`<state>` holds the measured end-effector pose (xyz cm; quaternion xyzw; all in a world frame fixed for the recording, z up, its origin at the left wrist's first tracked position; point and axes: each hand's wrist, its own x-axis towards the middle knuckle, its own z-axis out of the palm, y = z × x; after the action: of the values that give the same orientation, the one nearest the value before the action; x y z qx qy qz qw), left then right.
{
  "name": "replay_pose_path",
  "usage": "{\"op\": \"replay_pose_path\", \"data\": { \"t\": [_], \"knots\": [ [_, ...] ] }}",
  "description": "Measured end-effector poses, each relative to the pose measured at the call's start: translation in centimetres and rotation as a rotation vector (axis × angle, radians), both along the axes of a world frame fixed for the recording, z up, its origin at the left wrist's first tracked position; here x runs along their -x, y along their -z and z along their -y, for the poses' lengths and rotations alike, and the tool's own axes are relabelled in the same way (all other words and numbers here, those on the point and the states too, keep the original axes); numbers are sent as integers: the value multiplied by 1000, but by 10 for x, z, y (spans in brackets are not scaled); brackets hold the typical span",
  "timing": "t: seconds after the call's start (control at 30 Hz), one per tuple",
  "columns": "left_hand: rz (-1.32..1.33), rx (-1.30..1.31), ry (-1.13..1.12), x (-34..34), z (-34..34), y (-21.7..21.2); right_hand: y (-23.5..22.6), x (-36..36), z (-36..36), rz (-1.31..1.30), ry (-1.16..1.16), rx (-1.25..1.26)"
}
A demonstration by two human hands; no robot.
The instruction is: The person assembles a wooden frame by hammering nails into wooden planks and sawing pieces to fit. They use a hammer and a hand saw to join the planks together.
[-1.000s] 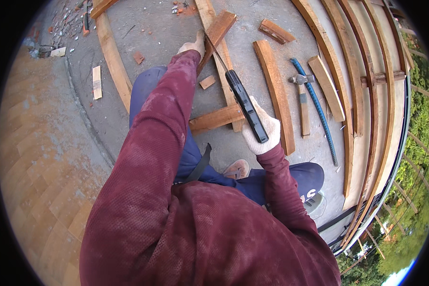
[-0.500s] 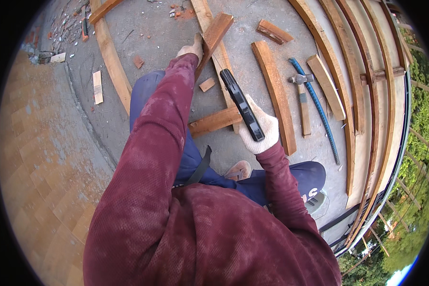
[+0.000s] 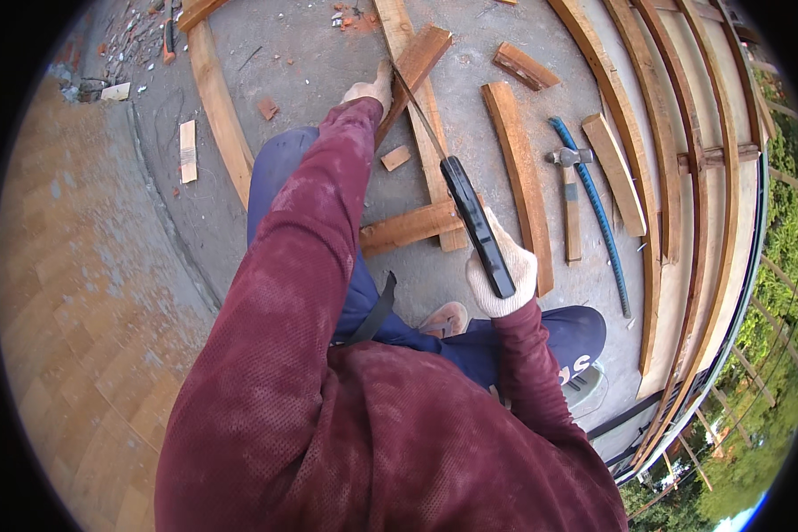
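Observation:
In my gloved right hand [image 3: 510,270] is the black handle of a handsaw [image 3: 479,229]. Its thin blade, seen nearly edge-on, runs forward and left to a reddish-brown block of wood [image 3: 424,60]. Blade and block meet in the picture, but whether the teeth have cut in I cannot tell. My left hand [image 3: 370,90], also gloved, is closed on the block's left side, its fingers partly hidden. The block lies slantwise across a long plank [image 3: 397,25]. A shorter timber [image 3: 408,227] meets that plank nearer my legs.
Right of the saw lie a thick wooden beam [image 3: 519,182], a hammer [image 3: 569,208], a blue ribbed bar [image 3: 598,217] and a short beam [image 3: 614,173]. Long curved-looking battens [image 3: 665,133] line the right edge. At left are another plank [image 3: 215,97] and rubble [image 3: 137,40].
My right hand has drawn the saw back toward me and slightly right, baring more of its blade. My left hand stays on the block; the whole view has shifted a little.

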<state>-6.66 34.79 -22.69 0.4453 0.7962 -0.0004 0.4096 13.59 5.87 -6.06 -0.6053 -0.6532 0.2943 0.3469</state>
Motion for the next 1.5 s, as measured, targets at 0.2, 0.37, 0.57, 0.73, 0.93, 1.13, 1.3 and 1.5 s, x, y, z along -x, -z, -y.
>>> {"op": "replay_pose_path", "data": {
  "t": [0.2, 0.37, 0.57, 0.73, 0.93, 1.13, 1.3, 1.5],
  "knots": [
    [55, 30, 45, -7, -3, -1, -4, 3, -4, 38, 72, 74],
    [41, 24, 75, -1, -2, 5, 15, 15, -49, -188, 65, 151],
    [15, 36, 39, -2, 0, -3, -23, 4, 29, 55, 93, 167],
    [-12, -21, 25, -6, -1, 2, 23, 13, -54, -160, 60, 155],
    [44, 48, 43, -2, -9, 3, 1, 9, 10, -7, 90, 79],
    [20, -4, 24, 0, -1, 17, 9, 12, -17, 103, 94, 87],
    [-15, -29, 35, -9, -4, 8, 33, 13, -60, -198, 107, 180],
    [0, 9, 32, -2, 3, -20, -17, 1, 37, 149, 87, 178]
  ]
}}
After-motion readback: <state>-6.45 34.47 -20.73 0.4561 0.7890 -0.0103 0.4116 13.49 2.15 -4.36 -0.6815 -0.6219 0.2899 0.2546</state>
